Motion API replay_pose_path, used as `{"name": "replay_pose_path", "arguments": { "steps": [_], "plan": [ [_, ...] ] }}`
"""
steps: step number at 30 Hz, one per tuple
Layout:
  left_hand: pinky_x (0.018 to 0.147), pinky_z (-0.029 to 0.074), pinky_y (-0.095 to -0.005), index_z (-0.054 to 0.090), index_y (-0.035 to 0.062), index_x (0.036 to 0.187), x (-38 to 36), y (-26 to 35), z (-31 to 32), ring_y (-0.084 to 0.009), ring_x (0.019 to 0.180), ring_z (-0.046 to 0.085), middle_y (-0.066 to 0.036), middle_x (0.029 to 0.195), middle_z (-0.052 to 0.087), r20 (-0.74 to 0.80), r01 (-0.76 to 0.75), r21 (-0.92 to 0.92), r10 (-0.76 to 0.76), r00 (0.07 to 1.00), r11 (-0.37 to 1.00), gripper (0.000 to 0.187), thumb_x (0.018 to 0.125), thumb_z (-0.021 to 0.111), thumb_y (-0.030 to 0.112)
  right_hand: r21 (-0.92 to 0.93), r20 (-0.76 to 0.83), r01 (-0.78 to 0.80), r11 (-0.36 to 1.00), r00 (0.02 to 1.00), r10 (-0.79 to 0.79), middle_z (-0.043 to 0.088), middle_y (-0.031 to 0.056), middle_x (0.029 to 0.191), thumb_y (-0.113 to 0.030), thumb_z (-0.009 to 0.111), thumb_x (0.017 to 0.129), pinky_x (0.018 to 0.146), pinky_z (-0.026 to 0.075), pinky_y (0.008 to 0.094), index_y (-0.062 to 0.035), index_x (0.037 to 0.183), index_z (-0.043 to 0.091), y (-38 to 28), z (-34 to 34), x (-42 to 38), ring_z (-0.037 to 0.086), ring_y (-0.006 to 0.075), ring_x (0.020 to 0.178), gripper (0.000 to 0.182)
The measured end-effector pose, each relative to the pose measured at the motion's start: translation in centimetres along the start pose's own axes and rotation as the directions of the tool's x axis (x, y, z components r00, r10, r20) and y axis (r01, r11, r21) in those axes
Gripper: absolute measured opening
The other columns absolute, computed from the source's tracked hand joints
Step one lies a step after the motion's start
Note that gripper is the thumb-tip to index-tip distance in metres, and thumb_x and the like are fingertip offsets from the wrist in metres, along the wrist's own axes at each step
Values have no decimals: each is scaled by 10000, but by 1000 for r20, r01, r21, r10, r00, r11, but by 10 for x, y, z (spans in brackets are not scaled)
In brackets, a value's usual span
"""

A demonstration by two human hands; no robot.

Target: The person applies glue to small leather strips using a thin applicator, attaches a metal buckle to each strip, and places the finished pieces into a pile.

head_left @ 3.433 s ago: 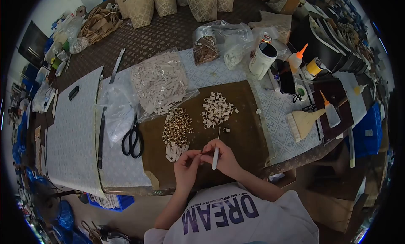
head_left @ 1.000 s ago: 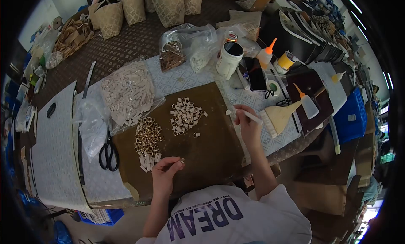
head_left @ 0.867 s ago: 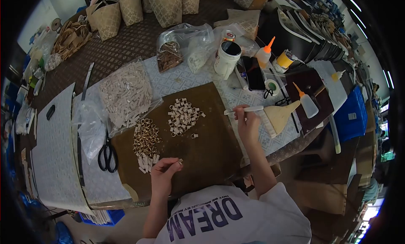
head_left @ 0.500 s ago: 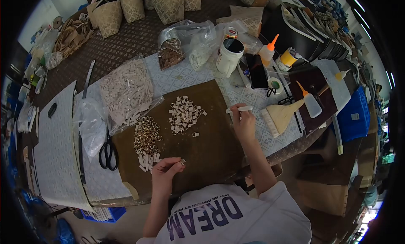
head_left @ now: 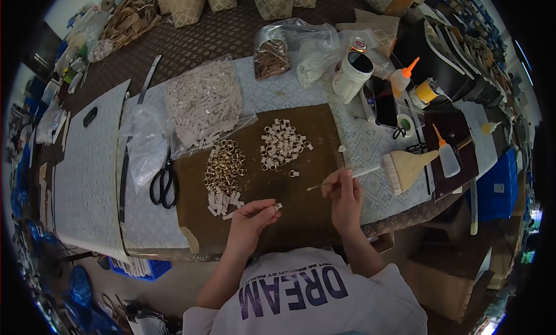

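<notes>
My left hand (head_left: 255, 219), low over the brown mat (head_left: 313, 126), pinches a small pale tab (head_left: 278, 206) between thumb and fingertips. Any ring on that tab is too small to make out. A slim white-handled applicator (head_left: 366, 171) sits in my right hand (head_left: 346, 199), its thin dark tip pointing left toward the tab but apart from it. Gold-coloured metal rings (head_left: 225, 166) are heaped beyond my left hand, with loose pale strips (head_left: 222, 203) below them. Farther right lies a pile of rings with pale tabs (head_left: 282, 145), and one such piece (head_left: 294, 173) lies alone.
A clear bag of pale strips (head_left: 205, 100) and black-handled scissors (head_left: 164, 185) lie left. At right are a wide brush (head_left: 408, 168), orange-tipped bottles (head_left: 447, 158), a white mug (head_left: 352, 77), a phone (head_left: 386, 110) and a tape roll (head_left: 405, 125). A small white piece (head_left: 341, 148) lies by the mat's edge.
My right hand has drawn the applicator back from the small white piece toward my left hand, and its tip now shows. The left hand still pinches the tab. The camera view has shifted.
</notes>
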State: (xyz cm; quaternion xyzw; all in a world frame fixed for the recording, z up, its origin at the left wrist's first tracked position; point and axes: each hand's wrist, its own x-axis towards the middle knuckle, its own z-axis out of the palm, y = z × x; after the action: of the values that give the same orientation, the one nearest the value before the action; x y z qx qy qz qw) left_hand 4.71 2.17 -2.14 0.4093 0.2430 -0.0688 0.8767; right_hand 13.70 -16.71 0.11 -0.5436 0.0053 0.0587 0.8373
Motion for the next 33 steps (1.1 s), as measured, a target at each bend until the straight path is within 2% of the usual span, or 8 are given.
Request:
{"name": "replay_pose_path", "arguments": {
  "steps": [3, 13, 19, 23, 26, 29, 32, 33],
  "plan": [
    [758, 526, -257, 618, -15, 1047, -2, 0, 0, -170, 831, 644, -98, 921, 654, 41, 21, -27, -20, 999, 999, 209, 847, 618, 43, -19, 150, -11, 1000, 989, 14, 517, 34, 700, -301, 358, 995, 574, 391, 227, -35, 814, 499, 16, 10, -17, 478, 87, 619, 351],
    [765, 527, -256, 616, -17, 1055, -8, 3, 1, -176, 844, 647, -107, 927, 654, 59, 27, -47, -24, 998, 999, 218, 849, 621, 53, -193, 260, 104, 976, 964, -51, 512, 27, 745, -261, 377, 991, 612, 399, 213, -34, 807, 494, 27, 18, -24, 475, 76, 654, 315],
    [770, 525, -259, 618, -11, 1051, -8, 2, -1, -173, 849, 644, -106, 935, 653, 59, 24, -59, -21, 998, 998, 212, 849, 621, 52, -165, 230, 113, 980, 970, -73, 517, 30, 734, -277, 385, 987, 596, 377, 218, -32, 783, 501, 31, 15, -25, 465, 79, 640, 339],
    [768, 516, -256, 622, -3, 1035, -7, 2, -2, -159, 844, 635, -94, 928, 651, 48, 32, -76, -28, 998, 997, 199, 842, 628, 48, -46, 80, 129, 991, 989, -125, 543, 45, 737, -256, 410, 979, 594, 389, 225, -17, 808, 529, 25, 14, -21, 480, 90, 630, 317],
    [759, 508, -248, 624, 2, 1017, -6, 1, -4, -145, 832, 628, -80, 913, 648, 65, 32, -71, -27, 998, 997, 187, 836, 637, 48, -113, 108, 165, 980, 982, -153, 576, 65, 773, -219, 446, 968, 622, 432, 232, 0, 881, 558, 24, 11, -21, 523, 102, 672, 261],
    [747, 503, -239, 623, 5, 1002, -7, 1, -4, -135, 818, 623, -69, 894, 644, 73, 33, -60, -28, 997, 998, 176, 833, 642, 50, -277, 177, 261, 925, 960, -218, 603, 88, 816, -155, 480, 951, 653, 469, 242, 1, 960, 568, 21, 13, -22, 564, 121, 711, 179],
    [742, 502, -237, 621, 8, 995, -6, 0, -4, -132, 813, 622, -64, 885, 641, 83, 22, -68, -16, 996, 997, 169, 833, 643, 52, -389, 156, 277, 878, 960, -234, 614, 105, 835, -106, 490, 939, 669, 485, 250, -16, 998, 559, 25, 11, -15, 592, 129, 741, 127],
    [741, 501, -236, 622, 9, 994, -6, 0, -4, -132, 812, 622, -64, 884, 640, 74, 19, -71, -14, 997, 997, 167, 833, 643, 52, -476, 207, 268, 838, 960, -190, 615, 108, 836, -92, 492, 935, 670, 488, 255, -21, 1005, 555, 28, 9, -11, 598, 131, 746, 118]
  ]
}}
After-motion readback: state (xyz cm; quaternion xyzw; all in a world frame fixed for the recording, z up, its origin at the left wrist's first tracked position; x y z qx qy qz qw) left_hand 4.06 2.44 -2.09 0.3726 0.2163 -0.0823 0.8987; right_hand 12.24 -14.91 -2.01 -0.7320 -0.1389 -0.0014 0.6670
